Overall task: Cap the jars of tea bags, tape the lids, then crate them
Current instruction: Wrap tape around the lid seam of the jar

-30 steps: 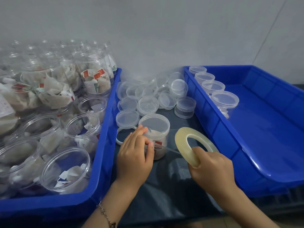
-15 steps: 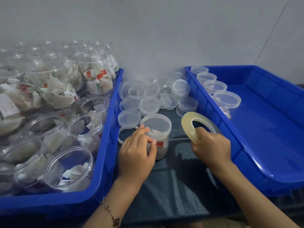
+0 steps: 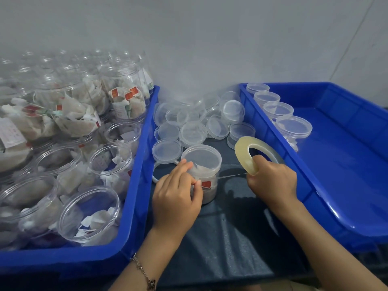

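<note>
A capped clear jar of tea bags (image 3: 204, 164) stands on the dark table between two blue crates. My left hand (image 3: 178, 192) grips its left side, thumb pressing the tape end just under the lid. My right hand (image 3: 270, 181) holds a yellowish roll of clear tape (image 3: 244, 155) to the jar's right. A thin strip of tape (image 3: 231, 176) stretches taut from the roll to the jar. Several capped jars (image 3: 292, 128) stand in a row along the left wall of the right blue crate (image 3: 346, 164).
The left blue crate (image 3: 136, 196) is packed with open jars of tea bags (image 3: 90, 213), more stacked behind. Loose clear lids (image 3: 193, 133) lie heaped on the table behind the jar. A grey wall stands close behind. The right crate's floor is mostly bare.
My right hand has carried the tape roll right and away from the jar, drawing out a longer strip. My left hand has stayed on the jar.
</note>
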A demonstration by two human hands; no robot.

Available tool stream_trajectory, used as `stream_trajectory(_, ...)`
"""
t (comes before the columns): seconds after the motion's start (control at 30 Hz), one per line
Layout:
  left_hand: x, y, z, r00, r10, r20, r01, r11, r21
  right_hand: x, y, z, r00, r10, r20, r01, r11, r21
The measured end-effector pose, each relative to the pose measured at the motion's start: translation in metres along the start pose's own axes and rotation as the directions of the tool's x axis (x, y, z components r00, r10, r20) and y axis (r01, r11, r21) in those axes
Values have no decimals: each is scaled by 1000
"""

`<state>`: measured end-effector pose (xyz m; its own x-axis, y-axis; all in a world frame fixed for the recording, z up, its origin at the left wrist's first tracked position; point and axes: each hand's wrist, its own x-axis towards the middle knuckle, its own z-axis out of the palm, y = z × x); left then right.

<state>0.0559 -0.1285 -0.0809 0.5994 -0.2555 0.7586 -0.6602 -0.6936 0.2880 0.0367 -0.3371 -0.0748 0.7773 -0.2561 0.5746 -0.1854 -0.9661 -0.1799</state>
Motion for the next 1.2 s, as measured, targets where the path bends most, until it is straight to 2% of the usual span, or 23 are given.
stream_trajectory(0.3, 1, -2, 3, 1000, -13, -26, 13, 1000, 15, 15, -3, 5, 1000, -20, -10, 20, 1000, 3)
stream_trajectory(0.47, 3, -2, 4, 999, -26, -23, 27, 1000, 14, 21, 0, 17, 998, 13, 61, -10, 999, -49)
stream_trajectory(0.63, 7, 0, 2, 989, -140, 40, 142, 988, -54, 30, 1, 31, 992, 39, 117, -24, 991, -134)
stream_trajectory(0.73, 11, -3, 0, 978, -201, 52, 206, 970, -126, 34, -1, 36, 985, 57, 163, -36, 991, -127)
stream_trajectory(0.9, 16, -6, -4, 966, -235, 106, 244, 966, -84, 34, -1, 34, 982, 89, 169, -69, 991, -118)
stream_trajectory(0.97, 17, -8, -4, 966, -239, 95, 248, 963, -103, 32, 1, 30, 980, 105, 170, -87, 990, -109)
stream_trajectory(1.07, 20, -4, -7, 947, -318, 43, 319, 921, -223, 26, 5, 27, 979, 112, 173, -96, 991, -98)
stream_trajectory(1.13, 28, 2, -3, 957, -282, 65, 289, 943, -165, 22, 5, 27, 977, 105, 186, -87, 991, -101)
stream_trajectory(1.2, 37, 8, 7, 965, -191, 180, 198, 980, -20, 20, 4, 28, 974, 96, 203, -77, 992, -96)
